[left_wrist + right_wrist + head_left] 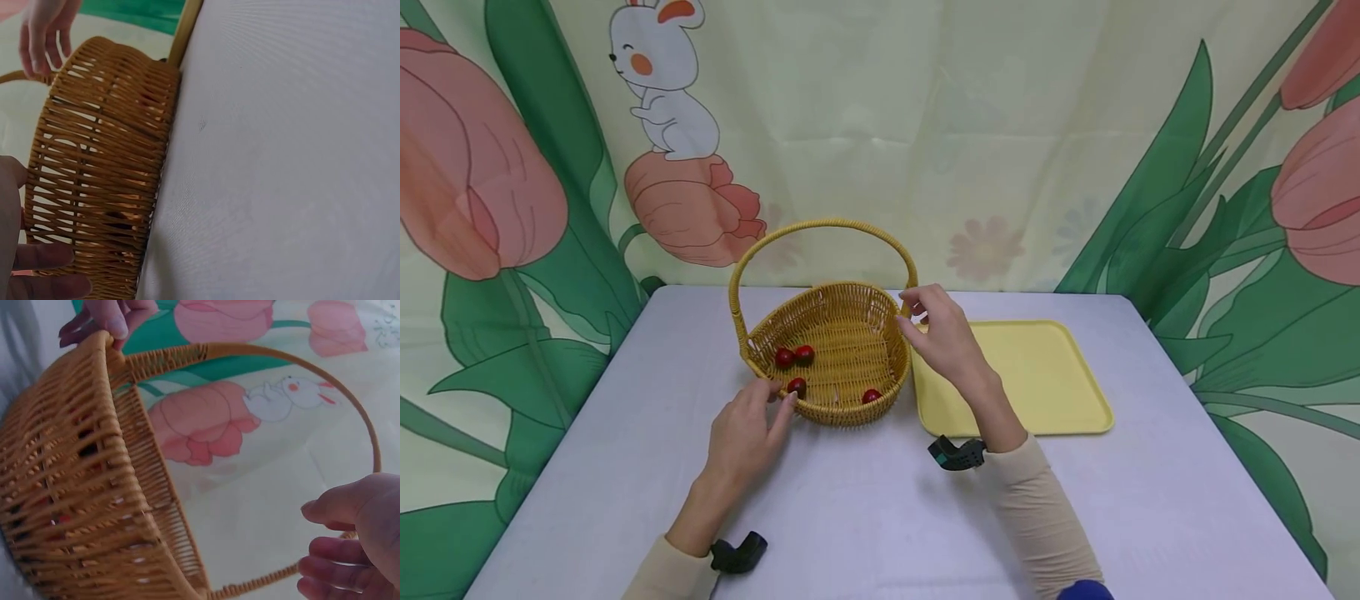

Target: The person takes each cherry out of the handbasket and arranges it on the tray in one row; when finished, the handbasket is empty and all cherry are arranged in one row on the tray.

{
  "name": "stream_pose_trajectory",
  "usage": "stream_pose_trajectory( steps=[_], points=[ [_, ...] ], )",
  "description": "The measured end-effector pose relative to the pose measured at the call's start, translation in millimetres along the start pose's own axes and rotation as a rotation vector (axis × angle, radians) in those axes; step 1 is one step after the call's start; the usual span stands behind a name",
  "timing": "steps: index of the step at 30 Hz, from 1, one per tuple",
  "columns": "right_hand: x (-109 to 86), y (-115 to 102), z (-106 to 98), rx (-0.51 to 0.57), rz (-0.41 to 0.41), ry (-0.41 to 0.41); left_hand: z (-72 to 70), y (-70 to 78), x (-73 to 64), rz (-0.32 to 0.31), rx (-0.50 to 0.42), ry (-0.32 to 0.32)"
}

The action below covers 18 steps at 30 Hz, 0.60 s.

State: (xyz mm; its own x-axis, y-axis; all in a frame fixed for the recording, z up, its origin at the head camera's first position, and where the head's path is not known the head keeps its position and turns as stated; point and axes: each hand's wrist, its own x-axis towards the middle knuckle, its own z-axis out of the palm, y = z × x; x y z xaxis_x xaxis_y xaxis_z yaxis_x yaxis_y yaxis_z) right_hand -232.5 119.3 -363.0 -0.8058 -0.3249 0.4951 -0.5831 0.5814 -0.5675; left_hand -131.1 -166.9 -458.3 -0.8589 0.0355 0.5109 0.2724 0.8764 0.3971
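A woven wicker basket (850, 408) with a tall arched handle (831, 223) stands on the table. Several dark red cherries (805, 355) lie inside it, mostly toward its left side. At the basket's front-left rim, my left hand (745, 429) pinches the edge, with fingers against the outer wall in the left wrist view. My right hand (943, 333) is by the handle's right foot. Thumb and fingers are spread apart there in the right wrist view, with the handle (284, 573) passing behind the fingers; contact cannot be made out.
Right of the basket lies a yellow rectangular tray (1037, 375), partly behind my right forearm. A white cloth covers the table (865, 517). Behind it hangs a curtain (985, 167) printed with tulips and a rabbit. A blue rounded object (1084, 591) shows at the bottom edge.
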Motion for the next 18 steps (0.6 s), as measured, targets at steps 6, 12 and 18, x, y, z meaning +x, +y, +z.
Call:
stream_pose_trajectory(
  steps=[6, 12, 18],
  points=[
    [2.1, -7.5, 14.8, 0.004, -0.014, -0.067, -0.2, -0.4, -0.1, 0.004, 0.002, -0.002],
    [4.3, -9.9, 29.2, -0.047, 0.061, -0.233, -0.4, 0.2, -0.1, 0.009, 0.006, 0.0],
    [7.8, -9.5, 41.6, -0.107, 0.096, -0.39, -0.4, 0.7, -0.4, 0.003, 0.013, -0.004]
  ],
)
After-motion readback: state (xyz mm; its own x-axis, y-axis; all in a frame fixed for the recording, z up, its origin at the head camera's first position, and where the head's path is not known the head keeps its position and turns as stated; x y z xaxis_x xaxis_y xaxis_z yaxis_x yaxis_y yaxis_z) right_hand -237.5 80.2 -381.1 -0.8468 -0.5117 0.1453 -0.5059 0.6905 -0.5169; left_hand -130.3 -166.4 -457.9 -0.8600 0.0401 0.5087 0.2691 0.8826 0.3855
